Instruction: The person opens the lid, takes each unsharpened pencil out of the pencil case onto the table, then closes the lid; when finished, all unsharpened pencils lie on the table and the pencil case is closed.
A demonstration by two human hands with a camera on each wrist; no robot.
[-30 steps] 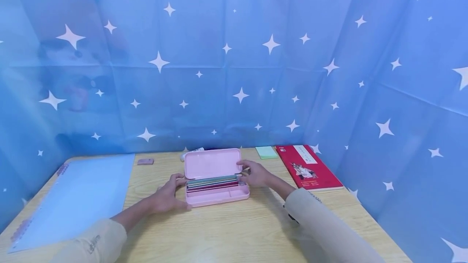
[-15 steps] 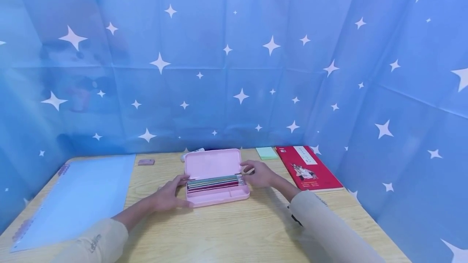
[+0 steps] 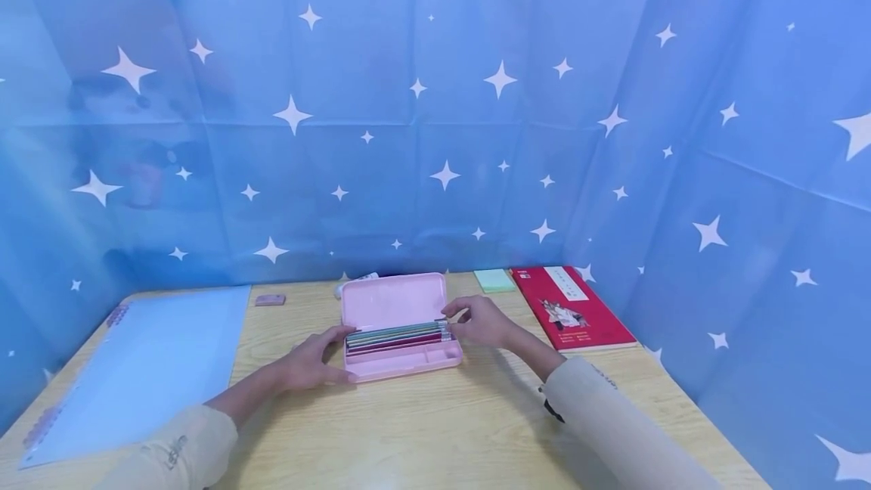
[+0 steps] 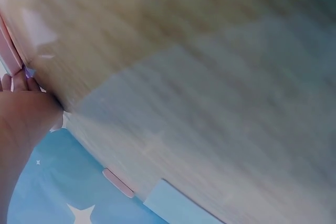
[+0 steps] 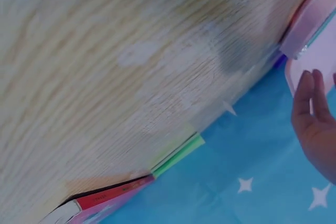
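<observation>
A pink pencil case [image 3: 408,358] lies open in the middle of the wooden table [image 3: 435,422], its lid [image 3: 393,299] standing up at the back. Several coloured pencils [image 3: 398,337] lie side by side inside. My left hand [image 3: 314,361] holds the case's left end, thumb behind and fingers at the front corner; in the left wrist view its fingertips [image 4: 18,81] touch the pink edge [image 4: 9,51]. My right hand [image 3: 476,321] is at the case's right end, with straight fingers [image 5: 307,98] beside the lid's edge [image 5: 315,61] and the pencil ends.
A pale blue sheet [image 3: 150,361] covers the table's left side, with a small pink eraser [image 3: 270,299] behind it. A white object [image 3: 357,282] lies behind the case. A green sticky pad [image 3: 495,280] and a red book [image 3: 571,307] lie at the back right. Blue starred cloth [image 3: 435,134] walls the table.
My right hand's fingers slid slightly down from the lid's right edge toward the pencil ends. The left hand and the case stayed put.
</observation>
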